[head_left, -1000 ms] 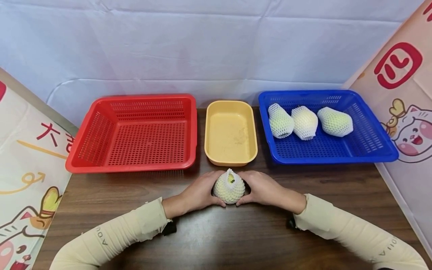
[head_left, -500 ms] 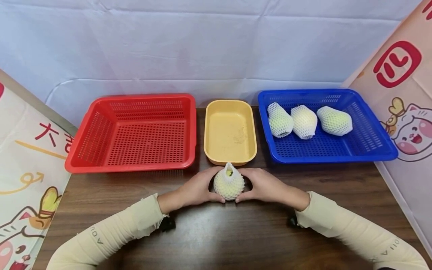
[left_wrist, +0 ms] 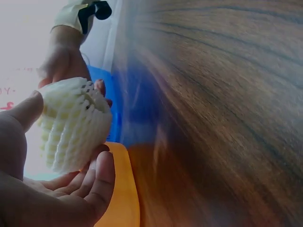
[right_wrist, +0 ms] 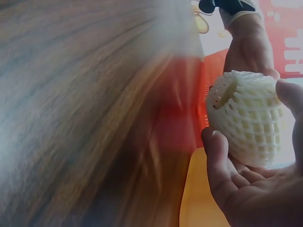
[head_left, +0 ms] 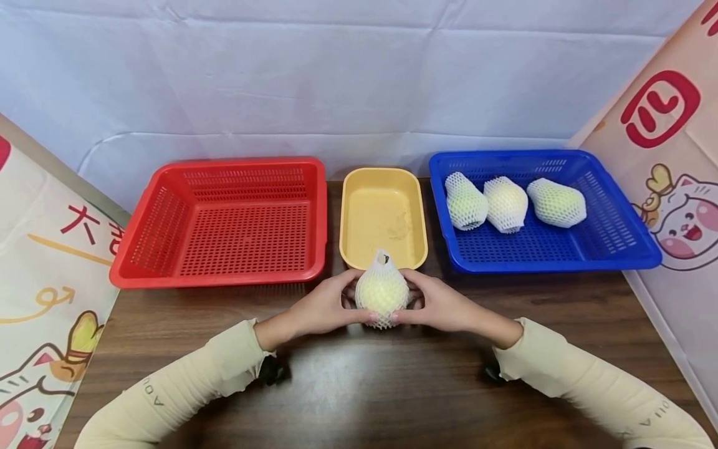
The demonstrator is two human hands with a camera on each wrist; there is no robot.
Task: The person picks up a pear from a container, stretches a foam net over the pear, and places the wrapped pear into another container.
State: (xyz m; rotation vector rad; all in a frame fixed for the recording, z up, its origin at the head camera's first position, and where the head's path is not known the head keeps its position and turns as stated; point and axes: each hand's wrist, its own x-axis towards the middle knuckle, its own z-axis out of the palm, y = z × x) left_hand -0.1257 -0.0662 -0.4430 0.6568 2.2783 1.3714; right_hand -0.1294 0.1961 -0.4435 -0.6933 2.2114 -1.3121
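Note:
Both hands hold one pale yellow-green fruit in a white foam net (head_left: 382, 292) at the near rim of the yellow tray (head_left: 384, 218). My left hand (head_left: 325, 304) grips its left side and my right hand (head_left: 440, 303) its right side, thumbs on the near face. In the left wrist view, the foam-netted fruit (left_wrist: 71, 127) stands off the wooden surface, with the left fingers (left_wrist: 102, 182) curled beneath it. From the right wrist, the net's gathered, open end shows on the fruit (right_wrist: 253, 120), and the right fingers (right_wrist: 218, 161) support it from below.
A red perforated basket (head_left: 247, 274) stands at the left, with nothing in it. At the right, a blue basket (head_left: 527, 252) holds three more foam-netted fruits (head_left: 506, 204). A pale cloth backdrop (head_left: 359, 81) and printed side panels (head_left: 667, 156) border the brown wooden table (head_left: 387, 393).
Both hands have raised the netted fruit and moved it slightly away from me, to overlap the yellow tray's near rim. Its open net end now tips toward the tray.

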